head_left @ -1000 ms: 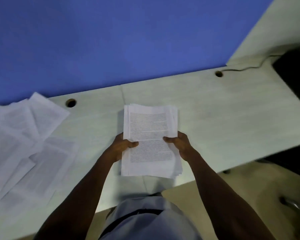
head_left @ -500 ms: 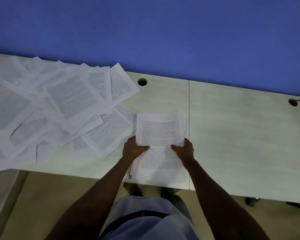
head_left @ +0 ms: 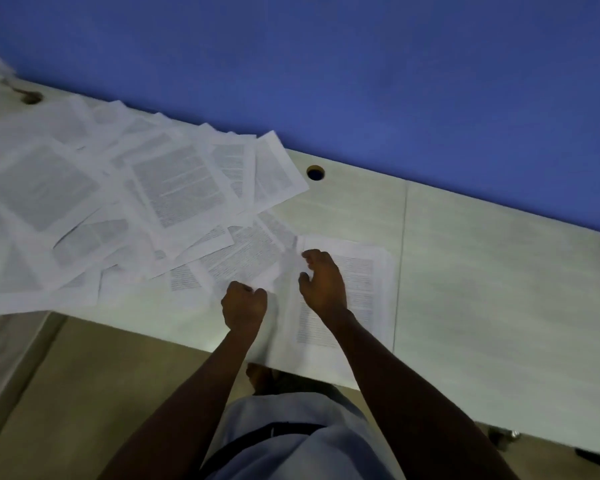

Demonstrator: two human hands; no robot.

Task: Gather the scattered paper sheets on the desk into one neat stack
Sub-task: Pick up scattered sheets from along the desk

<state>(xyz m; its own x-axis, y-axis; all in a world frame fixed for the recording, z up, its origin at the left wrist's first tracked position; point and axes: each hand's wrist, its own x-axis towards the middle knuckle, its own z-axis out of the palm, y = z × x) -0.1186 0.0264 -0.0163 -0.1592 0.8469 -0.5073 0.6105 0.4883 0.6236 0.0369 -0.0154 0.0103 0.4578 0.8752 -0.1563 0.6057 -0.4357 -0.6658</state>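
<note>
Paper sheets, white printed, loose point(head_left: 174, 188) sprawl at 10 o'clock on pale wood-grain counter point(head_left: 499, 289); gathered white stack point(head_left: 357, 306) at centre. Left grip point(head_left: 245, 304) pinches a blurred sheet edge; right grip point(head_left: 323, 285) loosely curled over stack, holding nothing. Better: pin stack, slide sheet on square.

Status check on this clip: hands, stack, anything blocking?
Left hand gripping a sheet's edge; right hand open over the stack. Scattered sheets ungathered to the left. Nothing blocking.
</note>
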